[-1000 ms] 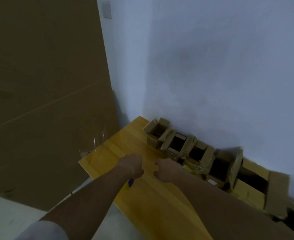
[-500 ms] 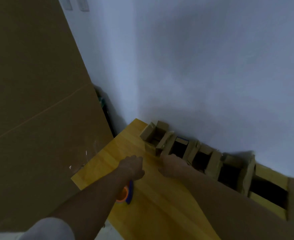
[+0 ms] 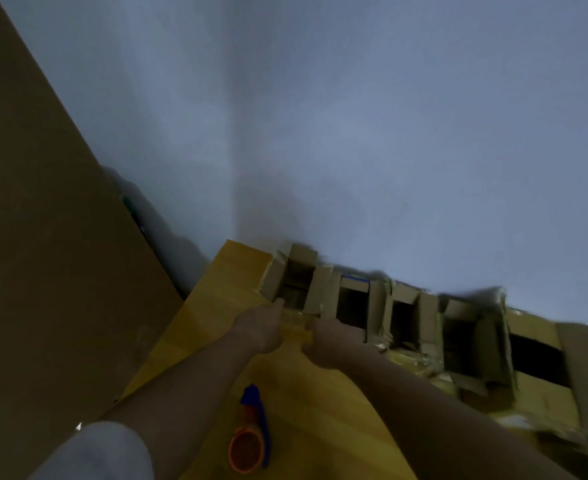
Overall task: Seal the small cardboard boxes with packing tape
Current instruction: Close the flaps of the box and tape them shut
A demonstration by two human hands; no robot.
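Observation:
A row of small open cardboard boxes stands along the wall on the yellow wooden table (image 3: 320, 410). Both my hands reach the leftmost small box (image 3: 294, 271), whose flaps stand up. My left hand (image 3: 261, 329) touches its near left corner with a fingertip stretched forward. My right hand (image 3: 330, 341) lies against its near right flap, fingers curled. Motion blur hides whether either hand grips the cardboard. An orange and blue tape dispenser (image 3: 251, 439) lies on the table under my left forearm, apart from both hands.
More open boxes (image 3: 403, 317) continue to the right, ending in a larger box (image 3: 535, 358) with a wide flap. A tall brown cardboard sheet (image 3: 43, 271) leans at the left beside the table edge. The white wall stands right behind the boxes.
Both hands have moved forward from the table's middle to the leftmost box. The tape dispenser, earlier under my left hand, now lies behind on the table. The view tilted up.

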